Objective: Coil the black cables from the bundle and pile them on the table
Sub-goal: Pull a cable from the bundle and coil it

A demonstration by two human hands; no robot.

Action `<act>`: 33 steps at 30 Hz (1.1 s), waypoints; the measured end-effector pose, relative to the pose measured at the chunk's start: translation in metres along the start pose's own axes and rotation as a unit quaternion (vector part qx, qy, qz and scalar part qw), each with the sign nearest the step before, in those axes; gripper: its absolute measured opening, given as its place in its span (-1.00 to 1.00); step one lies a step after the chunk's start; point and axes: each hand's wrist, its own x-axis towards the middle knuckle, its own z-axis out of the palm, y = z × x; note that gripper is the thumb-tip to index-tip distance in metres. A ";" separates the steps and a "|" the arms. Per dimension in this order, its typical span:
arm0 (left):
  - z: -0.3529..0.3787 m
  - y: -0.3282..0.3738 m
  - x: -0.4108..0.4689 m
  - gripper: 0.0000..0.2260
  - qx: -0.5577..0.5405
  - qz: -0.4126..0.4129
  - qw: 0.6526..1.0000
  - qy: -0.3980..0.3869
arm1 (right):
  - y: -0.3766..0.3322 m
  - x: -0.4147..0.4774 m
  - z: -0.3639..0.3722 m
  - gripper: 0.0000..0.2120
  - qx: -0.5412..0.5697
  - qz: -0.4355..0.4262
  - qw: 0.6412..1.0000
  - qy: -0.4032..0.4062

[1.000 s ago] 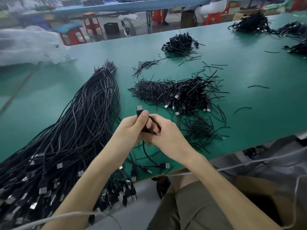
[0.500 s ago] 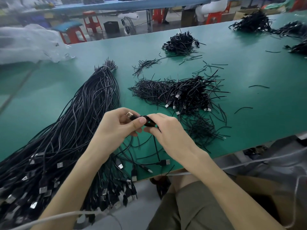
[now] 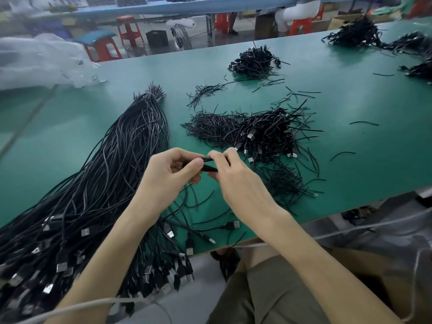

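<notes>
Fingers (image 3: pixel 180 153) curled; L hand (image 3: pixel 168 174) & R hand (image 3: pixel 236 181) pinch cable (image 3: pixel 210 169).

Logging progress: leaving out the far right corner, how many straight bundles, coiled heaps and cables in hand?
Long bundle of straight black cables: 1
Coiled black cable heaps, near heap and far heap: 2
Black cable in the grip of left hand and right hand: 1
Total: 4

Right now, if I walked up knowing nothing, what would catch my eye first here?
First, the huge bundle of black cables fanned across the left of the green table, plugs hanging over the near edge. Then, at centre, the left hand and right hand pinching one black cable between them, with the pile of coiled cables just beyond, to the right.
</notes>
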 end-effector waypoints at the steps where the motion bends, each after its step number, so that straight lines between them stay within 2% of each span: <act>1: -0.001 -0.002 0.001 -0.91 0.006 -0.002 1.000 -0.004 | 0.002 0.000 0.000 -0.65 0.007 -0.001 1.000 -0.003; 5: -0.006 -0.009 0.005 -0.86 0.043 -0.014 0.997 -0.067 | 0.007 -0.001 -0.001 -0.81 -0.008 -0.034 0.999 -0.017; 7: -0.007 -0.011 0.008 -0.75 0.130 -0.016 0.982 -0.138 | 0.010 -0.004 -0.002 -0.93 -0.028 -0.049 0.997 -0.044; 8: -0.007 -0.010 0.009 -0.75 0.202 -0.011 0.962 -0.182 | 0.011 -0.006 0.000 -0.85 -0.034 -0.055 0.996 -0.057; 10: -0.003 -0.007 0.008 -0.92 0.317 -0.009 0.911 -0.264 | 0.013 -0.008 0.002 -0.74 -0.033 -0.065 0.995 -0.071; 12: 0.007 -0.005 0.008 -0.76 0.357 -0.026 0.879 -0.314 | 0.012 -0.009 0.003 -0.72 -0.043 -0.071 0.994 -0.073; 15: 0.017 -0.007 0.009 -0.68 0.407 -0.020 0.856 -0.317 | 0.012 -0.010 0.007 -0.70 -0.053 -0.068 0.994 -0.061; 17: 0.020 -0.013 0.010 -0.65 0.445 0.010 0.848 -0.287 | 0.015 -0.010 0.009 -0.73 -0.035 -0.057 0.997 -0.041; 20: 0.025 -0.025 0.012 -0.62 0.433 0.019 0.870 -0.233 | 0.022 -0.007 0.013 -0.87 -0.048 -0.063 0.997 0.010; 21: 0.026 -0.029 0.014 -0.61 0.413 0.013 0.885 -0.212 | 0.025 -0.005 0.014 -0.81 -0.072 -0.064 0.995 0.034; 24: 0.026 -0.040 0.027 -0.54 0.355 -0.005 0.926 -0.130 | 0.036 -0.005 0.013 -0.40 -0.101 0.002 0.991 0.088; 25: 0.025 -0.044 0.032 -0.53 0.324 -0.017 0.940 -0.106 | 0.041 -0.006 0.013 -0.37 -0.104 0.036 0.989 0.100; 27: 0.023 -0.052 0.037 -0.54 0.239 -0.050 0.967 -0.072 | 0.053 -0.009 0.012 -0.48 -0.108 0.108 0.984 0.087; 30: 0.028 -0.061 0.037 -0.59 0.141 -0.087 0.985 -0.056 | 0.067 -0.013 0.017 -0.63 -0.123 0.202 0.972 -0.002; 33: 0.034 -0.067 0.033 -0.61 0.115 -0.091 0.988 -0.044 | 0.076 -0.017 0.024 -0.79 -0.104 0.210 0.972 -0.014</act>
